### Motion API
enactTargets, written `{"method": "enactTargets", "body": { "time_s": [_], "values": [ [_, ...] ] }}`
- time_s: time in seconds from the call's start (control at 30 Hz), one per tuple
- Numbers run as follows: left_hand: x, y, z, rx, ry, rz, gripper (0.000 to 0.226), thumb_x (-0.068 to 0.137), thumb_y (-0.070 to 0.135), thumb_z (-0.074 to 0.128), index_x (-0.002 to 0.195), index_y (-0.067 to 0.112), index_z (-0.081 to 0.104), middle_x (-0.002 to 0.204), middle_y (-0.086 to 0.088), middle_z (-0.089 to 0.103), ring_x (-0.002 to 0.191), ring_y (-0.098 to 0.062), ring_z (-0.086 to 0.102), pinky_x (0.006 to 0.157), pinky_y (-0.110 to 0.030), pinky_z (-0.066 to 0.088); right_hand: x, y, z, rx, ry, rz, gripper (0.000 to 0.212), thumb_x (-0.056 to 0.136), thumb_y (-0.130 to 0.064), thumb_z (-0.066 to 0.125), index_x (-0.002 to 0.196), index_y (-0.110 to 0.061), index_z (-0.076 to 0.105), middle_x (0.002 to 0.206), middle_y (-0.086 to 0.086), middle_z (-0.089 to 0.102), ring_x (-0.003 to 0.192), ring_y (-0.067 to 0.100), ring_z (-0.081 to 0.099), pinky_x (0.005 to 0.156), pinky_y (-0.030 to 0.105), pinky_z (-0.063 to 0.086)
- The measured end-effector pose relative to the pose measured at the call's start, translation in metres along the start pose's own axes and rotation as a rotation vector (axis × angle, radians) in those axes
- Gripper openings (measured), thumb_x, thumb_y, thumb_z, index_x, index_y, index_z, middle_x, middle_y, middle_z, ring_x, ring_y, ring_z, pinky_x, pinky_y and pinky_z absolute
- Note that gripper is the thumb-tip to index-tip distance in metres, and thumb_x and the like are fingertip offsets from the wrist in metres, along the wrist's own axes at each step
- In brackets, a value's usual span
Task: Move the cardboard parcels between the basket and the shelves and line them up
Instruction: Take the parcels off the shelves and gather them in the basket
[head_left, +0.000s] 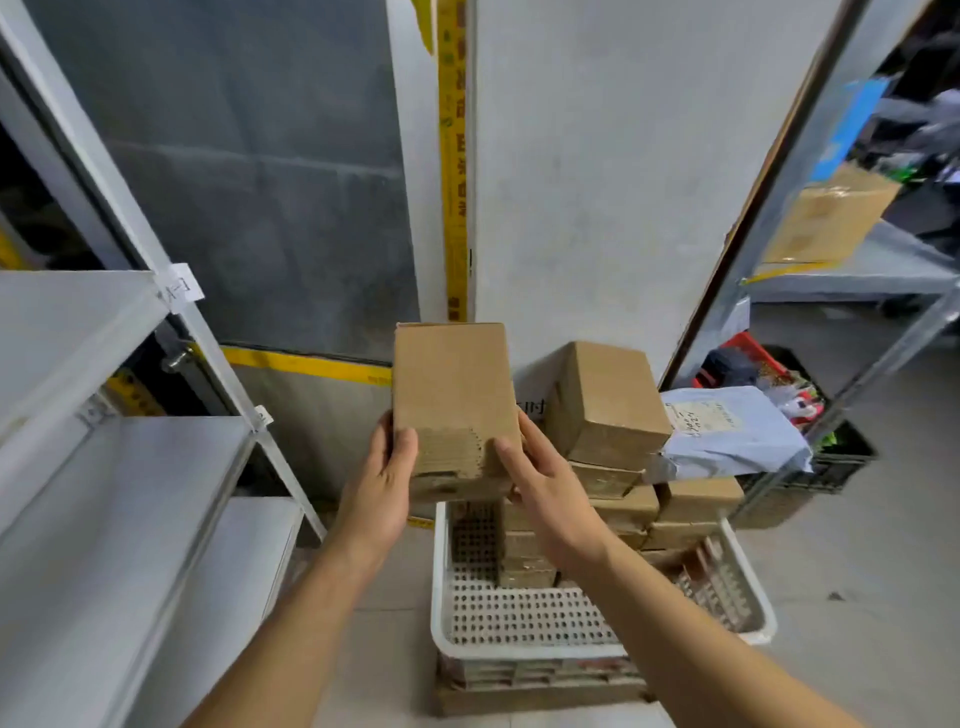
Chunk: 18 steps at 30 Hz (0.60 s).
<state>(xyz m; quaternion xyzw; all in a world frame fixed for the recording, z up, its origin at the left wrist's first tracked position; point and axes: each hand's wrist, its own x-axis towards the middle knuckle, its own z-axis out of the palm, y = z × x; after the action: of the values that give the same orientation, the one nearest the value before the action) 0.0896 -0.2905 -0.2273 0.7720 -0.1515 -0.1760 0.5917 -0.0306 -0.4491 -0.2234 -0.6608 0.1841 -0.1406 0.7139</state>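
A brown cardboard parcel (452, 395) is held in the air above the white perforated basket (519, 613). My left hand (382, 488) grips its lower left side, thumb on the front face. My right hand (545, 493) grips its lower right corner, fingers curled round the edge. Several more cardboard parcels (675, 504) are stacked in the far half of the basket, and one larger box (605, 400) sits tilted on top of them. The near half of the basket shows its bare bottom.
White metal shelves (104, 499) stand at my left with bare boards. A grey mailer bag (727, 431) lies on the stack's right side. At the right, another shelf rack (852, 270) holds a cardboard box (831, 213); a dark crate (831, 462) sits below.
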Motion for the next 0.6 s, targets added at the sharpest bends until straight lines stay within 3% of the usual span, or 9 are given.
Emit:
{"method": "enactTargets", "body": {
  "time_s": [0.13, 0.23, 0.33, 0.47, 0.6],
  "values": [
    [0.026, 0.017, 0.059, -0.047, -0.106, -0.019, 0.055, 0.103, 0.055, 0.054, 0.155, 0.040, 0.044, 0.140, 0.020, 0.060, 0.132, -0.006, 0.054, 0.115, -0.033, 0.039, 0.014, -0.002, -0.058, -0.021, 0.143, -0.008, 0.051, 0.108, -0.044, 0.057, 0.157, -0.040, 0.045, 0.146, -0.012, 0.063, 0.137, 0.016, 0.058, 0.118, 0.054, 0.044],
    [0.051, 0.029, 0.093, -0.046, -0.229, -0.007, 0.065, 0.089, 0.066, 0.060, 0.151, 0.048, 0.047, 0.141, 0.024, 0.062, 0.134, -0.005, 0.056, 0.118, -0.044, 0.041, 0.020, -0.010, -0.092, -0.024, 0.246, -0.034, 0.047, 0.110, -0.040, 0.053, 0.156, -0.035, 0.048, 0.142, -0.016, 0.066, 0.135, 0.009, 0.059, 0.119, 0.046, 0.044],
    [0.074, 0.042, 0.127, -0.057, -0.334, 0.018, 0.058, 0.091, 0.062, 0.061, 0.146, 0.047, 0.052, 0.137, 0.022, 0.066, 0.131, -0.006, 0.059, 0.115, -0.043, 0.044, 0.023, -0.018, -0.121, -0.027, 0.328, -0.066, 0.040, 0.111, -0.039, 0.050, 0.150, -0.036, 0.053, 0.137, -0.019, 0.068, 0.131, 0.005, 0.061, 0.116, 0.040, 0.047],
    [0.094, 0.056, 0.169, 0.002, -0.418, 0.078, 0.065, 0.089, 0.073, 0.054, 0.149, 0.047, 0.049, 0.138, 0.022, 0.064, 0.130, -0.007, 0.059, 0.115, -0.045, 0.046, 0.033, -0.023, -0.154, -0.027, 0.429, -0.042, 0.033, 0.109, -0.047, 0.051, 0.141, -0.046, 0.061, 0.135, -0.015, 0.069, 0.131, 0.012, 0.061, 0.117, 0.051, 0.046],
    [0.108, 0.070, 0.203, 0.087, -0.431, 0.103, 0.074, 0.086, 0.079, 0.044, 0.151, 0.043, 0.045, 0.140, 0.018, 0.064, 0.130, -0.012, 0.058, 0.113, -0.046, 0.047, 0.051, -0.027, -0.192, -0.046, 0.479, 0.019, 0.027, 0.109, -0.046, 0.051, 0.128, -0.054, 0.068, 0.126, -0.018, 0.072, 0.126, 0.014, 0.063, 0.116, 0.053, 0.046]
  ]
}}
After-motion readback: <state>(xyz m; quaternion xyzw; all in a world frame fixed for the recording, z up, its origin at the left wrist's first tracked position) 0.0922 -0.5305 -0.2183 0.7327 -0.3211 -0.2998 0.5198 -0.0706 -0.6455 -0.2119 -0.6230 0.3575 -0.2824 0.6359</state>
